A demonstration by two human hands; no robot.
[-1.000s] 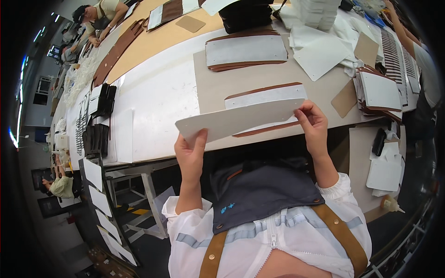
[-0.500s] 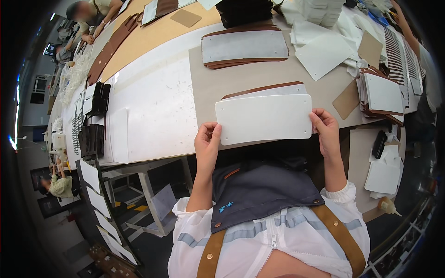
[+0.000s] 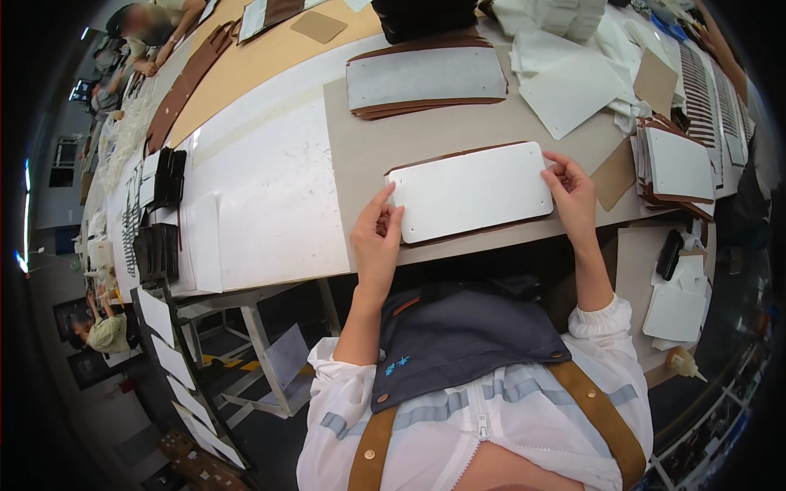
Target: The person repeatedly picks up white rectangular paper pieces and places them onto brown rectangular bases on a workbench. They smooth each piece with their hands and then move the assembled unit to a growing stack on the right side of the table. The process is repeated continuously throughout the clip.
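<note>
A white rectangular panel (image 3: 471, 192) with rounded corners and small corner holes lies over a brown leather piece (image 3: 438, 240), whose edge shows along the top and bottom. My left hand (image 3: 378, 237) is at the panel's left edge, thumb and fingers bent around it. At the upper right corner, my right hand (image 3: 571, 192) pinches the right edge between thumb and fingers. Beyond them lies a stack of brown leather pieces (image 3: 426, 110) topped by a greyish white panel (image 3: 426, 78).
White sheets (image 3: 569, 86) are heaped at the far right, beside a brown-edged stack (image 3: 675, 168). Black folded pieces (image 3: 157, 252) stand at the left. A black block-like stack (image 3: 422, 18) is at the back. Another person (image 3: 155, 37) works at the far left.
The white panel has moved away from me and settled squarely over the brown leather piece. Both hands went forward with it; the left one shifted higher along the edge.
</note>
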